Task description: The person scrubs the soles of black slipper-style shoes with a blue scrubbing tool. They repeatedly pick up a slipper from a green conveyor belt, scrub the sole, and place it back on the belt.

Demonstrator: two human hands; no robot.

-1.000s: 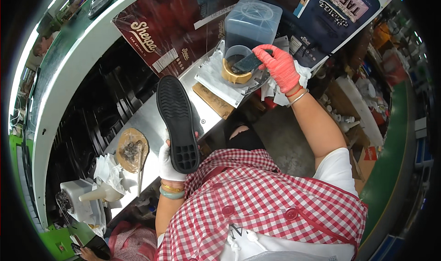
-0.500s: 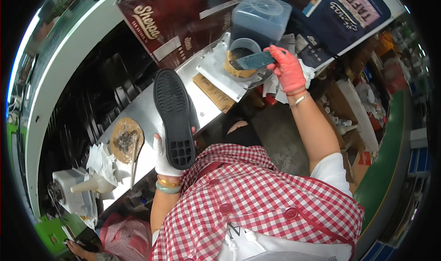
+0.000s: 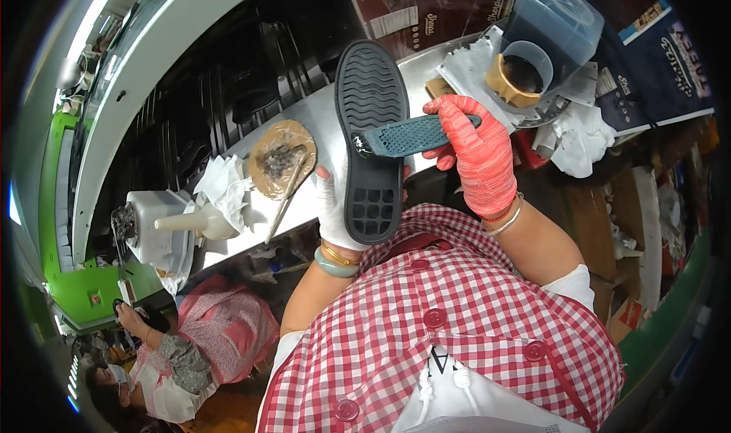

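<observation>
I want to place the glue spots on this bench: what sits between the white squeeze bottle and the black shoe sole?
In the head view, between the white squeeze bottle and the black shoe sole lie crumpled white paper and a brown glue-smeared disc.

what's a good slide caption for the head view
Left hand holds a black shoe sole upright while the red-gloved right hand brings a teal brush to it.

A black rubber shoe sole (image 3: pixel 371 140) stands upright with its tread side facing the camera: wavy grooves run across the rounded upper end, and a grid of square recesses marks the lower end. Across its middle lies a flat teal brush (image 3: pixel 407 136) with a perforated handle (its glossy wet tip touches the sole's left edge).
</observation>
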